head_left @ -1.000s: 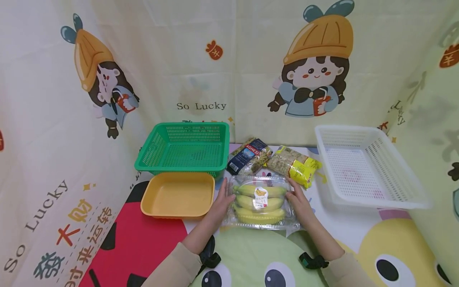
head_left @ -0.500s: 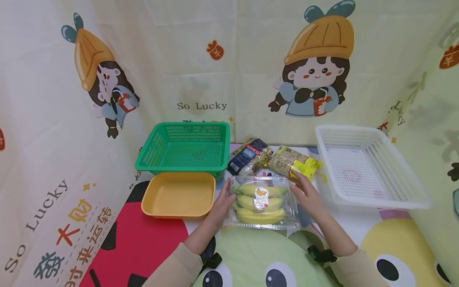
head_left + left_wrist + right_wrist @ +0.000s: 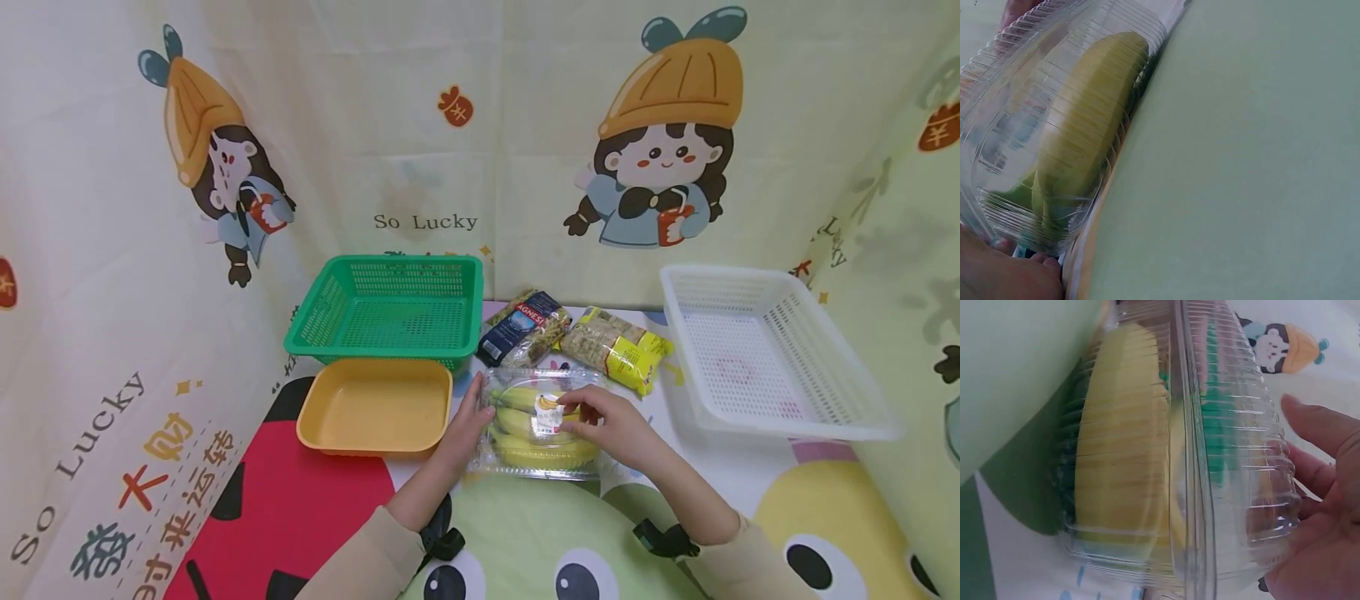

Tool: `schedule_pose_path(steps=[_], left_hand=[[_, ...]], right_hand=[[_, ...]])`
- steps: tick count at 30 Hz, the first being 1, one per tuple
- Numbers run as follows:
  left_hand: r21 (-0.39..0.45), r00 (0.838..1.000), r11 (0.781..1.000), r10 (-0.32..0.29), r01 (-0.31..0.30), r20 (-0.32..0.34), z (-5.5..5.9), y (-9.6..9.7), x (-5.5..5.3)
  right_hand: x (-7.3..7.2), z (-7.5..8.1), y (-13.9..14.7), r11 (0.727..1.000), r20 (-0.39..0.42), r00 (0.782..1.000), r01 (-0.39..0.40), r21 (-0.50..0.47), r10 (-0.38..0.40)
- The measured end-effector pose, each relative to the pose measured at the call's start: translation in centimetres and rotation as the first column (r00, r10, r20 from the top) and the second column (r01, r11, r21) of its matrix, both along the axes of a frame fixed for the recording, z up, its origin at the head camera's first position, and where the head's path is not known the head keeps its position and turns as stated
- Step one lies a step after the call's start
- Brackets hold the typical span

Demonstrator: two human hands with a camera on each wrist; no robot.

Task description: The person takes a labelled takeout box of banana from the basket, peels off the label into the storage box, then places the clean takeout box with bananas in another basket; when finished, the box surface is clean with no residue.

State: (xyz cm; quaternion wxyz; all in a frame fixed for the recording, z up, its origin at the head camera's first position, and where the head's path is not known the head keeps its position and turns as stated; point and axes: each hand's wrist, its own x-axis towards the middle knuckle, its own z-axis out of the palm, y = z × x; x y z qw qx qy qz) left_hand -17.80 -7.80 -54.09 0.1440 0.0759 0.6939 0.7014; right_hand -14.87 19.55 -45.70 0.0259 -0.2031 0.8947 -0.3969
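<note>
A clear plastic clamshell box (image 3: pixel 504 460) lies at the table's middle, with several yellow bananas (image 3: pixel 1085 112) inside and a white round-topped label (image 3: pixel 548 414) on its lid. At the box's left end my left hand (image 3: pixel 465 421) grips it, thumb on the near side. My right hand (image 3: pixel 618 425) is over the lid's right part, its bent index finger and thumb parted at the label's right edge. In the right wrist view, the thumb (image 3: pixel 1316 422) stands off the ribbed lid; whether the other fingertips touch the lid I cannot tell.
Behind the box lie a dark-labelled Agnesi bag (image 3: pixel 523 329) and a yellow-ended bag (image 3: pixel 617 348). A green basket (image 3: pixel 382 346) and a yellow-orange tray (image 3: pixel 375 450) stand left. A white basket (image 3: pixel 795 421) stands right. A printed cloth (image 3: pixel 540 275) hangs behind.
My right hand has let go of the box's right end, lifted away to the right, and come back over the lid to the label. The left hand and the box have stayed put.
</note>
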Motion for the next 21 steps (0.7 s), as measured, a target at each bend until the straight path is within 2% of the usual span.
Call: schedule_pose_path(steps=[6, 10, 17, 21], left_hand=[[-0.016, 1.0, 1.0, 0.001, -0.002, -0.013, -0.1, 0.1, 0.0], [-0.017, 1.0, 1.0, 0.002, -0.002, -0.022, -0.1, 0.0, 0.0], [-0.027, 1.0, 1.0, -0.005, 0.004, -0.027, -0.3, -0.1, 0.0], [-0.016, 0.999, 1.0, -0.009, 0.009, -0.035, -0.2, -0.1, -0.1]], right_hand=[[-0.3, -0.2, -0.8, 0.988, 0.037, 0.998, -0.051, 0.144, 0.046], [-0.5, 0.0, -1.4, 0.975, 0.042, 0.996, -0.086, 0.204, 0.079], [-0.6, 0.3, -1.7, 0.968, 0.011, 0.997, -0.083, 0.238, 0.082], [-0.7, 0.3, -1.5, 0.966, -0.003, 0.993, -0.113, 0.234, 0.117]])
